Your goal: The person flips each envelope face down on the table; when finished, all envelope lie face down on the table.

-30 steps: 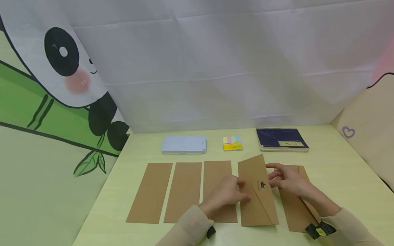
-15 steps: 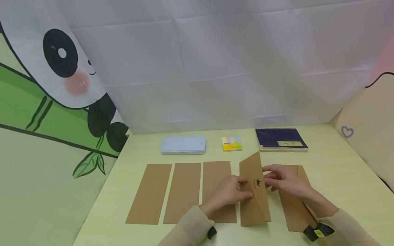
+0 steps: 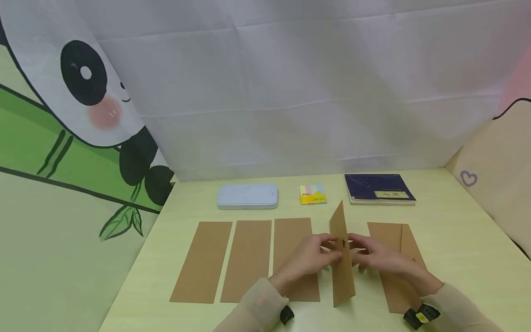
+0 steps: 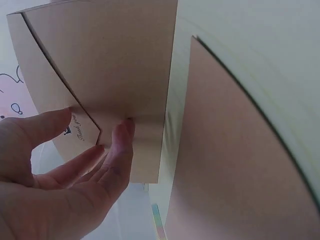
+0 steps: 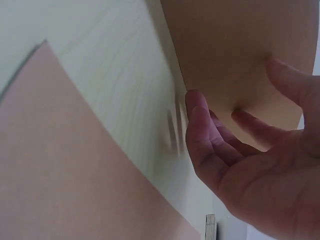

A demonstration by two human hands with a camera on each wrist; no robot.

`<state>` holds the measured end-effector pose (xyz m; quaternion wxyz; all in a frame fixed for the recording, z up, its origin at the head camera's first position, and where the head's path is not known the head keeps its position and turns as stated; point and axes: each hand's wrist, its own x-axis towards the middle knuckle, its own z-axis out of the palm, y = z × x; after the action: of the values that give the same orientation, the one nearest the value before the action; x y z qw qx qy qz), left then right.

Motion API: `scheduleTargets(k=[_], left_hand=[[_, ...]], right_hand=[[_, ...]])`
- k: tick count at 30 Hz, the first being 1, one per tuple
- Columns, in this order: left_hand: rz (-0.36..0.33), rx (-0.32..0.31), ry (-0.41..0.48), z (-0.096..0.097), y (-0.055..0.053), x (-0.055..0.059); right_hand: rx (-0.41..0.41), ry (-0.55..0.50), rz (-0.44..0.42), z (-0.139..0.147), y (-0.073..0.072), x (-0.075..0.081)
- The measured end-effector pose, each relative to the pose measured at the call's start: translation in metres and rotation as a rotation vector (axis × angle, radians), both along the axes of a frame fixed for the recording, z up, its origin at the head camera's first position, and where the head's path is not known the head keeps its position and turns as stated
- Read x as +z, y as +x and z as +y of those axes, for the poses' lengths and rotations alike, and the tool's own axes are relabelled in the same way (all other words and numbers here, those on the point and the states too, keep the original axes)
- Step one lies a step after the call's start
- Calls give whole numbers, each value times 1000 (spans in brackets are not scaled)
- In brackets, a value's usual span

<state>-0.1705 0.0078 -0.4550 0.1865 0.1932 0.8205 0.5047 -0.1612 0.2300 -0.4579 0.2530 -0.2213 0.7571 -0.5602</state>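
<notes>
A kraft-paper envelope (image 3: pixel 342 276) stands on edge between my two hands, nearly side-on in the head view. My left hand (image 3: pixel 308 256) touches its flap side; in the left wrist view, thumb and fingertips rest on the envelope (image 4: pixel 115 60) around the pointed flap with "Thank you" print. On the plain side, my right hand (image 3: pixel 383 256) has its fingers spread; the right wrist view shows the thumb and a fingertip against the envelope (image 5: pixel 230 45), other fingers loosely bent. Under my right forearm lies another envelope (image 3: pixel 390 288), flap side up.
Three brown envelopes lie plain side up in a row: far-left envelope (image 3: pixel 201 263), middle envelope (image 3: pixel 246 260), and third envelope (image 3: pixel 292 230) partly under my left hand. Behind stand a pale blue case (image 3: pixel 247 196), sticky notes (image 3: pixel 313 194) and a dark blue notebook (image 3: pixel 379 186).
The envelope has turned from facing the head camera to nearly edge-on. My right hand has moved left with it, and my left hand has shifted slightly right.
</notes>
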Motion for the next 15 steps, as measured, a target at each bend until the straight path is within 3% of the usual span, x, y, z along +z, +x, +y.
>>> scheduleTargets(k=[7,15], left_hand=[[-130,62,172,3,4,6],[-161,74,269,3,6,13]], right_hand=[[-27,5,-70,-4,0,-5],[-51,-18,-104,-9,0,-2]])
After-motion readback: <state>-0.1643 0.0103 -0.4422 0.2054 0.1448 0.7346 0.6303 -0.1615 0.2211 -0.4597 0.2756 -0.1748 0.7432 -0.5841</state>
